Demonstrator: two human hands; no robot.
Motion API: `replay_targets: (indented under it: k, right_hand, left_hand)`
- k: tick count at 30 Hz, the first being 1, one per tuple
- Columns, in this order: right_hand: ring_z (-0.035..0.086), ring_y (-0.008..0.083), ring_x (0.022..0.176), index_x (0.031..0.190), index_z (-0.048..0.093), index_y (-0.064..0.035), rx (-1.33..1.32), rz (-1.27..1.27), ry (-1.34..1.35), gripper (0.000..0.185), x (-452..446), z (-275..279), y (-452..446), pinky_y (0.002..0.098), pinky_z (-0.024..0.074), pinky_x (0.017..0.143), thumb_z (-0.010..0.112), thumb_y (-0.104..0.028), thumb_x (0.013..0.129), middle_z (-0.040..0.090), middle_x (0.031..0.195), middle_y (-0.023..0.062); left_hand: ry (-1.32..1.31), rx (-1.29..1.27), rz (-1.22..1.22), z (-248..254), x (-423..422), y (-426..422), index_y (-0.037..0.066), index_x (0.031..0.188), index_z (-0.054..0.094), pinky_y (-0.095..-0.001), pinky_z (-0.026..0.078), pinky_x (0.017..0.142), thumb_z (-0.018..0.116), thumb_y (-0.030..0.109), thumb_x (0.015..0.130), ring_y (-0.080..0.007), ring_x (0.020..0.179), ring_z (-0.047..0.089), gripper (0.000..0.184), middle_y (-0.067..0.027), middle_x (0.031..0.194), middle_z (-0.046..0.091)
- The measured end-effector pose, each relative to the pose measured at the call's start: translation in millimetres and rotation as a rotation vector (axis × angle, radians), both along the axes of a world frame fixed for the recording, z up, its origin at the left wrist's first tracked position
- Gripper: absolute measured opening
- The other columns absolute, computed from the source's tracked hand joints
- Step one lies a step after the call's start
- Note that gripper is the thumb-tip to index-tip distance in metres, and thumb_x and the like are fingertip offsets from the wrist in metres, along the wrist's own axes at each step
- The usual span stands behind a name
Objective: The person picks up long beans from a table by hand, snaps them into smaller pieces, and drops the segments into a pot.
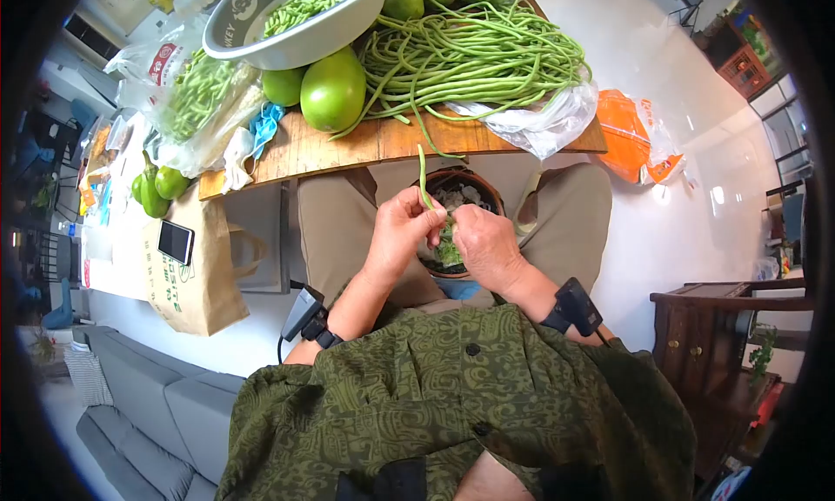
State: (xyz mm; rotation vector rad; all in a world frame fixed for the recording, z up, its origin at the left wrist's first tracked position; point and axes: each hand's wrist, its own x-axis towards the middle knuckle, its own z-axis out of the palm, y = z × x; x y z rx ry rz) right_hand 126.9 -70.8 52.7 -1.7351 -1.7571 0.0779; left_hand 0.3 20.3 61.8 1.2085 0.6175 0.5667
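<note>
My left hand (404,229) is closed around a green long bean (423,172), which sticks up past the fingertips. Close against it, my right hand (484,242) pinches at the bean's lower end; the fingers partly hide that spot. Both hands are held over a round bin (497,190) between my knees, with pale and green scraps (449,250) inside. Beyond them, a large heap of long beans (478,59) lies on a wooden board (296,147), partly on a clear plastic bag (548,123).
A white basin (309,38) of cut bean pieces (300,12) stands behind round green fruits (333,92). At left are a bag of beans (200,92), green peppers (156,188), a phone (176,242) and a paper bag (204,283). An orange bag (624,140) sits right.
</note>
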Motion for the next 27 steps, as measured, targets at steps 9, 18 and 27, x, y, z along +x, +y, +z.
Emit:
replay_targets:
  k: [9, 18, 27]
  right_hand:
    - [0.053, 0.0280, 0.056, 0.077, 0.049, -0.0001, -0.148, -0.161, 1.034, 0.008, -4, -11, 8, 0.0349, 0.0419, 0.050, 0.049, -0.008, 0.080, 0.050, 0.058, 0.0134]
    - [0.050, 0.0124, 0.056, 0.080, 0.048, -0.0034, -0.231, 0.082, 1.630, 0.021, 14, -1, 2, 0.0244, 0.0408, 0.046, 0.043, -0.022, 0.089, 0.045, 0.065, 0.0030]
    - [0.038, 0.0048, 0.050, 0.089, 0.045, -0.0053, -0.398, 0.187, 1.481, 0.006, 0, 13, 3, 0.0180, 0.0300, 0.041, 0.046, -0.011, 0.088, 0.042, 0.065, -0.0011]
  left_hand:
    - [-0.193, -0.055, 0.174, 3, 3, -13, -0.002, 0.083, 0.051, -0.0254, 0.047, 0.053, 0.055, 0.000, 0.082, -0.0126, 0.057, 0.054, 0.004, -0.0083, 0.071, 0.057]
    - [-0.205, -0.253, 0.023, 21, -3, -7, 0.000, 0.082, 0.053, -0.0235, 0.042, 0.045, 0.060, 0.009, 0.082, -0.0104, 0.045, 0.048, 0.011, -0.0069, 0.064, 0.055]
    - [-0.286, -0.432, -0.013, 8, -2, 1, 0.002, 0.082, 0.055, -0.0203, 0.030, 0.042, 0.059, 0.013, 0.082, -0.0064, 0.045, 0.037, 0.011, -0.0001, 0.056, 0.046]
